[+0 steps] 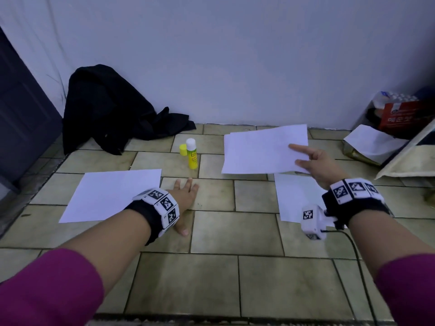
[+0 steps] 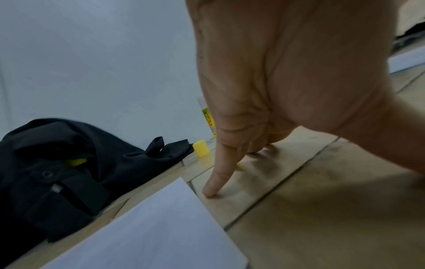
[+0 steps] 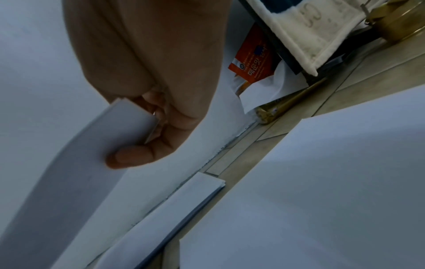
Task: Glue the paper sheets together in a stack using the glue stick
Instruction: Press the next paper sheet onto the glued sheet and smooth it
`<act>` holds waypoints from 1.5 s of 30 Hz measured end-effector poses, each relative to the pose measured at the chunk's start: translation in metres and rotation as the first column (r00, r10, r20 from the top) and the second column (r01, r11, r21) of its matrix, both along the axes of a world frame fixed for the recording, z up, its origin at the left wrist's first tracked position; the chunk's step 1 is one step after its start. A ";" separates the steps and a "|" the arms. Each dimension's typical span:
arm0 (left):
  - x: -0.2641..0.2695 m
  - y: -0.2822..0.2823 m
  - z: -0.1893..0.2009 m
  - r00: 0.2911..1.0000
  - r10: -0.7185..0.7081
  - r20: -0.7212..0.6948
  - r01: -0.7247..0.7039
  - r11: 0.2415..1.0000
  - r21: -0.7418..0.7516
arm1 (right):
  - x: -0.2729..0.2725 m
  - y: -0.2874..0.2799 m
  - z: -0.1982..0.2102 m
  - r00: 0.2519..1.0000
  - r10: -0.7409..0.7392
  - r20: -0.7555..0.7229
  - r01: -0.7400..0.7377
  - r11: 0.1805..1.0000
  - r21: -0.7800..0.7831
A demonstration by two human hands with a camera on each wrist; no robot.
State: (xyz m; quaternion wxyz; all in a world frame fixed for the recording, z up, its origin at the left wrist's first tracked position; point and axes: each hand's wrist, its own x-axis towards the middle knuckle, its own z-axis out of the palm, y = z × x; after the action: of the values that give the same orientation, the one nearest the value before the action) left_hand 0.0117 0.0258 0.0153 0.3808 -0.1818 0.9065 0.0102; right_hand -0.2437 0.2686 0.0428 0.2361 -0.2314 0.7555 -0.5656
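My right hand [image 1: 308, 157] pinches a white paper sheet [image 1: 261, 151] by its right edge and holds it above the floor, near the wall. In the right wrist view the thumb [image 3: 131, 158] presses under that sheet [image 3: 87, 163]. Another sheet [image 1: 294, 196] lies on the tiles below my right wrist. A third sheet [image 1: 110, 194] lies flat at the left. My left hand [image 1: 186, 194] rests flat on the tiles just right of it, fingertips [image 2: 210, 191] touching the floor. The yellow glue stick [image 1: 191, 155] stands uncapped between the sheets, its yellow cap [image 1: 182, 149] beside it.
A black garment [image 1: 113, 109] is heaped against the wall at the back left. At the right stand an orange packet [image 1: 404, 114], crumpled paper [image 1: 374, 142] and a leaning board [image 1: 409, 158]. More sheets [image 3: 195, 196] lie by the wall. A cable [image 1: 357, 255] runs from my right wrist.
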 end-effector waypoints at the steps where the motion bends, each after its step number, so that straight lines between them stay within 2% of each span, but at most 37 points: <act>1: 0.000 0.002 0.001 1.000 0.002 0.008 -0.002 1.000 -0.012 | -0.009 -0.005 -0.005 0.999 -0.026 -0.026 0.026 0.999 0.022; 4: -0.003 0.008 0.003 0.999 0.009 0.037 -0.007 0.998 -0.058 | -0.030 -0.015 -0.013 0.985 -0.085 -0.147 0.106 0.984 0.143; 7: -0.008 0.017 0.011 0.998 0.026 0.063 -0.020 0.996 -0.084 | -0.040 -0.025 -0.015 0.966 -0.070 -0.248 0.133 0.959 0.249; 11: -0.016 0.024 0.022 0.990 0.141 0.020 -0.140 0.990 -0.012 | -0.043 -0.036 -0.010 0.961 -0.041 -0.275 0.136 0.933 0.334; 16: -0.017 0.026 0.026 0.986 0.161 0.047 -0.162 0.987 0.008 | -0.052 -0.052 -0.012 0.928 -0.021 -0.372 0.196 0.877 0.440; 20: -0.018 0.026 0.028 0.985 0.167 0.042 -0.168 0.985 0.025 | -0.060 -0.062 -0.020 0.930 0.020 -0.368 0.187 0.835 0.518; 24: -0.019 0.022 0.023 0.983 0.181 0.027 -0.181 0.983 0.033 | -0.064 -0.068 -0.024 0.899 0.140 -0.415 0.160 0.777 0.608; 27: -0.019 0.024 0.021 0.981 0.192 0.016 -0.192 0.981 0.023 | -0.066 -0.069 -0.031 0.897 0.166 -0.410 0.151 0.756 0.637; 37: -0.019 0.023 0.019 0.984 0.168 0.059 -0.168 0.986 0.008 | -0.074 -0.083 -0.043 0.901 0.097 -0.422 0.204 0.765 0.612; 39: -0.019 0.022 0.018 0.985 0.149 0.082 -0.150 0.989 0.001 | -0.076 -0.085 -0.047 0.887 0.113 -0.447 0.225 0.740 0.634; 42: -0.020 0.020 0.017 0.982 0.179 0.066 -0.180 0.983 0.019 | -0.078 -0.087 -0.054 0.843 0.217 -0.491 0.246 0.656 0.713; 45: -0.019 0.020 0.016 0.985 0.147 0.093 -0.147 0.989 -0.001 | -0.078 -0.085 -0.062 0.789 0.255 -0.558 0.333 0.586 0.739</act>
State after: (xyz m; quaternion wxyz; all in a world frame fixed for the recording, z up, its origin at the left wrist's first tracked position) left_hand -0.0073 0.0460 0.0316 0.4211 -0.2473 0.8721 0.0325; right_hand -0.3212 0.1833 -0.0194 0.0433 -0.2501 0.9656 -0.0564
